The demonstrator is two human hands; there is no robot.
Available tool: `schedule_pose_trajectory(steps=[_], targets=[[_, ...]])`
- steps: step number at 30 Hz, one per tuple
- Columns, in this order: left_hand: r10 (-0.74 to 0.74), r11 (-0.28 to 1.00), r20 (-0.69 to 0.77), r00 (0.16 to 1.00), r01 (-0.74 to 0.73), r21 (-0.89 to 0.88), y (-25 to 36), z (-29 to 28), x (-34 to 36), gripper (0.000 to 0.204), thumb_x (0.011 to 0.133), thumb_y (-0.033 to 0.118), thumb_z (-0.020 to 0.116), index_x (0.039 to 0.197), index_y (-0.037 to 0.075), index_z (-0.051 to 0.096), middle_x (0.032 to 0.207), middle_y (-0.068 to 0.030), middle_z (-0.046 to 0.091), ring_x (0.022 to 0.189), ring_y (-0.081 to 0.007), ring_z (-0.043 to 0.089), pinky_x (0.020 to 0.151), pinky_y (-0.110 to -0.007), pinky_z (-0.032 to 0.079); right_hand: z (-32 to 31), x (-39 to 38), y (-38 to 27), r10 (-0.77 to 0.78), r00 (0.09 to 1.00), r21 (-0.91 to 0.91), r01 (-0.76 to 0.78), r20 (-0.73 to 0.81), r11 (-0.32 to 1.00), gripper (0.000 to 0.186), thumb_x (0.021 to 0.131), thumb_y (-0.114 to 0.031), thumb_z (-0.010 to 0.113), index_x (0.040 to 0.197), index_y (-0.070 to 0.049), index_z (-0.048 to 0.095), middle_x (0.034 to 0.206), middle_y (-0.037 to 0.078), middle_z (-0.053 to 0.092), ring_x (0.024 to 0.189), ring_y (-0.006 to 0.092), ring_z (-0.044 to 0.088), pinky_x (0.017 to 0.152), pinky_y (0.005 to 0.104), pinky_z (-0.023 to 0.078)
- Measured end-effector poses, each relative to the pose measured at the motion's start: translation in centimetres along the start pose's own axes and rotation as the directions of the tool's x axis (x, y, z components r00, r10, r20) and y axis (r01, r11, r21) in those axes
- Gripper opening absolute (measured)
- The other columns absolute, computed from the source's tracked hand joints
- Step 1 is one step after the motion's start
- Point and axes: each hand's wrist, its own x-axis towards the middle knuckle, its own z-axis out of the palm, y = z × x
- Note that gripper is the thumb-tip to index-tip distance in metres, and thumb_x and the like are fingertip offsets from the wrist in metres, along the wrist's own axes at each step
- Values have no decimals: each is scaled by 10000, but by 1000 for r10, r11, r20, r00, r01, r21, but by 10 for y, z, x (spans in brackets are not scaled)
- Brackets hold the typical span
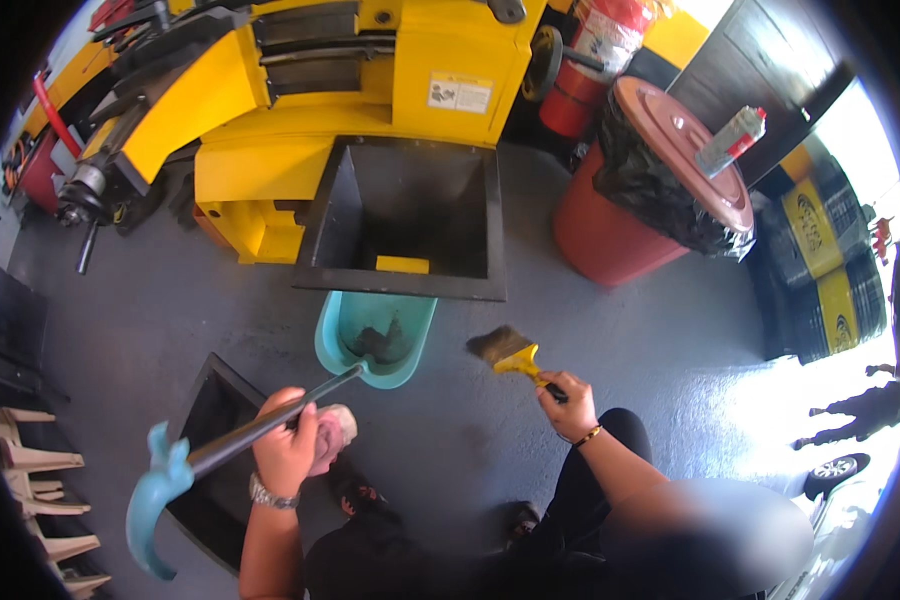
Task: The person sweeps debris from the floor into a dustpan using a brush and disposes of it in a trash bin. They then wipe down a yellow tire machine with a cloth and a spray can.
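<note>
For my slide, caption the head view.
Left hand grips a teal dustpan holding dark debris; right hand holds a yellow brush.

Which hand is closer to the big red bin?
Right: the right hand, holding a brush, is in front of the bin; the left hand, gripping a dustpan pole, is farther left.

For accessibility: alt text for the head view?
A person's left hand grips a pinkish rag and a long-handled teal dustpan with dark debris inside; the right hand holds a yellow brush. Beyond are a yellow machine and a lidded red bin.

Open floor [580,325], brush [517,360] to bin [610,222]
</note>
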Motion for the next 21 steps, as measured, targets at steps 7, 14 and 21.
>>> schedule_pose_trajectory(steps=[7, 14, 21], targets=[[-427, 904, 77, 901, 426, 27, -28, -43, -34, 160, 946, 119, 607, 1019, -21, 635, 925, -86, 676, 875, -165, 629, 771, -302, 498, 9, -30, 32, 130, 976, 24, -128, -175, 991, 211, 797, -78, 726, 993, -20, 677, 854, 129, 663, 746, 233, 653, 704, 321, 519], [-524, 795, 90, 847, 524, -304, -75, -51, -30, 200, 936, 129, 606, 1011, -37, 689, 936, -106, 697, 788, -170, 655, 775, -279, 527, 1, -31, 29, 114, 976, 0, -116, -185, 993, 183, 805, -74, 733, 968, -19, 672, 895, 113, 681, 770, 222, 660, 719, 304, 517], [-549, 765, 145, 823, 565, -309, -75, -49, -25, 193, 927, 115, 604, 1008, -35, 694, 935, -91, 698, 806, -133, 636, 716, -249, 507, -40, -24, 53, 219, 929, -55, -246, -299, 968, 172, 834, -90, 734, 992, -38, 691, 844, 54, 683, 736, 121, 623, 708, 273, 505]])
